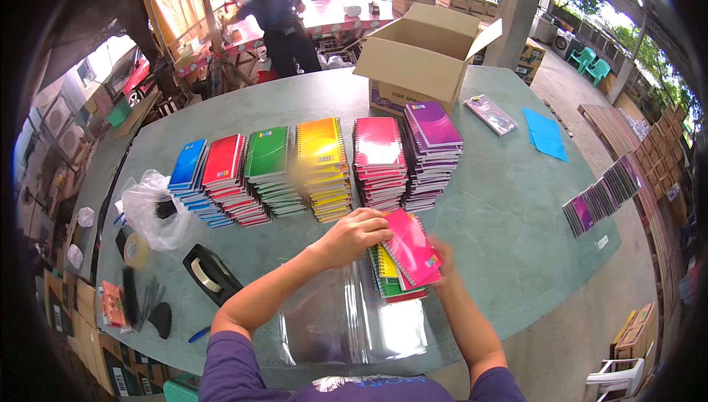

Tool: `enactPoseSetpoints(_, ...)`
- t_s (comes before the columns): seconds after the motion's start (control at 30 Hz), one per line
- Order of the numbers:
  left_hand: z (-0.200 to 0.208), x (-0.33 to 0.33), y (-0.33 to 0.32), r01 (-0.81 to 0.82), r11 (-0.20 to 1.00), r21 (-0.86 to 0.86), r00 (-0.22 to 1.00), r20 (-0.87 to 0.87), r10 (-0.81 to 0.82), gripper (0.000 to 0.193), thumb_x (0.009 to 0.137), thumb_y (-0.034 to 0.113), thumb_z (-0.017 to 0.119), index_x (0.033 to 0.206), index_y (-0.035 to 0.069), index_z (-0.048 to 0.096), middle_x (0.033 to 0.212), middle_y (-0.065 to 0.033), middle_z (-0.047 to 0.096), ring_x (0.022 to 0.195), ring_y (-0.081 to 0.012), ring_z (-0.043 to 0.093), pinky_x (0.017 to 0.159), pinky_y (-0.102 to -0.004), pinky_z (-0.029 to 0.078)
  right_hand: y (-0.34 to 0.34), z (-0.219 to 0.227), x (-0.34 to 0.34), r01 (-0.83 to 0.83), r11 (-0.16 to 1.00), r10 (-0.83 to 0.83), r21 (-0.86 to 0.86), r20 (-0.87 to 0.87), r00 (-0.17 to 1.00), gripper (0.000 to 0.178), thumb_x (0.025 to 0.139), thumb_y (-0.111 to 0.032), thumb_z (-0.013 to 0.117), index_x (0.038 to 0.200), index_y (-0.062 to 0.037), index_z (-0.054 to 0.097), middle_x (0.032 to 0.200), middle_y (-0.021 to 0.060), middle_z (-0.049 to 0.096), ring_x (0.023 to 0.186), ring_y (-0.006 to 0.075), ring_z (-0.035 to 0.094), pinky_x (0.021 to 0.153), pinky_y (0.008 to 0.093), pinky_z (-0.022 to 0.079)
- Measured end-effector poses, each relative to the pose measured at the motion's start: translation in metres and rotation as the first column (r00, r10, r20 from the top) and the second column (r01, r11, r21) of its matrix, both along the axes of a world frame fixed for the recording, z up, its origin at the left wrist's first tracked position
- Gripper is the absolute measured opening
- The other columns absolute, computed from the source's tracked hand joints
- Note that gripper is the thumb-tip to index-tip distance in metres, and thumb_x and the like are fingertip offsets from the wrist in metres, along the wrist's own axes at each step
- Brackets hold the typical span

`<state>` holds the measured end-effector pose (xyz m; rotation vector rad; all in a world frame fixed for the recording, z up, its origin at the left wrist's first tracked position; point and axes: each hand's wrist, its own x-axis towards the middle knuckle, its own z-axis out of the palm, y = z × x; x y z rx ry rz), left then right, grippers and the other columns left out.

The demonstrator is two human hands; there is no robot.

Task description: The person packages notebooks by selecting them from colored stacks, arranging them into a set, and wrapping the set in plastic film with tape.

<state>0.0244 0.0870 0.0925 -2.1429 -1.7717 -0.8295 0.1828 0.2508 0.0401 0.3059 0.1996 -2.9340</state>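
Observation:
My left hand is closed on the upper left edge of a pink spiral notebook, thumb and fingers bent over its cover. At that notebook's right edge is my right hand, smeared by motion, its fingers partly hidden. The pink notebook lies askew over a small pile with a yellow notebook, a green notebook and a red notebook. Beyond my hands stand tall stacks of blue, red, green, yellow, pink and purple notebooks.
Clear plastic sleeves lie before me on the green table. A tape dispenser, plastic bag and blue pen are at left. Behind the stacks stands an open carton. Purple notebooks line the right edge.

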Motion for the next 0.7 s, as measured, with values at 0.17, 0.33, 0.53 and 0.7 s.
enactPoseSetpoints(0.17,0.023,-0.065,0.001,-0.776,0.624,0.090,0.617,-0.092,0.781,0.036,0.074,0.015,0.064,0.108,0.005,0.061,0.107,-0.0134,0.059,0.111,-0.0283,0.050,0.099,-0.0447,0.033,-0.005,-0.025,0.006,-0.041,0.900,0.022,0.435,0.049,0.999,0.047,0.081,-0.015,0.063,0.120,0.0023,0.044,0.111,0.0162,0.058,0.098,0.0245,0.060,0.089,0.0395,0.049)
enactPoseSetpoints(0.33,0.039,-0.085,-0.018,-0.689,0.723,-0.056,0.720,-0.165,0.674,0.027,0.078,0.013,0.063,0.102,0.001,0.057,0.101,-0.0137,0.062,0.100,-0.0238,0.057,0.095,-0.0433,0.036,-0.008,-0.001,0.003,-0.064,0.923,0.060,0.380,0.022,0.998,0.048,0.081,-0.016,0.065,0.120,0.0017,0.044,0.110,0.0177,0.059,0.102,0.0246,0.060,0.089,0.0396,0.049)
enactPoseSetpoints(0.53,0.081,-0.030,0.002,-0.062,0.997,0.044,0.603,0.797,0.003,0.019,0.074,-0.005,0.055,0.090,0.002,0.060,0.091,-0.0119,0.063,0.093,-0.0196,0.059,0.083,-0.0315,0.045,0.001,-0.005,0.018,0.121,0.960,-0.123,0.253,-0.011,0.992,0.071,0.086,-0.052,0.047,0.130,0.0030,0.037,0.125,0.0188,0.050,0.112,0.0287,0.053,0.096,0.0427,0.042)
enactPoseSetpoints(0.7,0.036,0.018,0.071,0.386,0.879,-0.280,0.904,0.307,-0.298,0.025,0.066,-0.011,0.050,0.085,0.000,0.062,0.102,-0.0161,0.061,0.101,-0.0293,0.056,0.090,-0.0399,0.043,0.014,-0.013,0.052,0.163,0.921,-0.103,0.353,-0.183,0.978,0.068,0.081,-0.037,0.061,0.129,0.0051,0.037,0.128,0.0199,0.048,0.113,0.0305,0.052,0.098,0.0419,0.041)
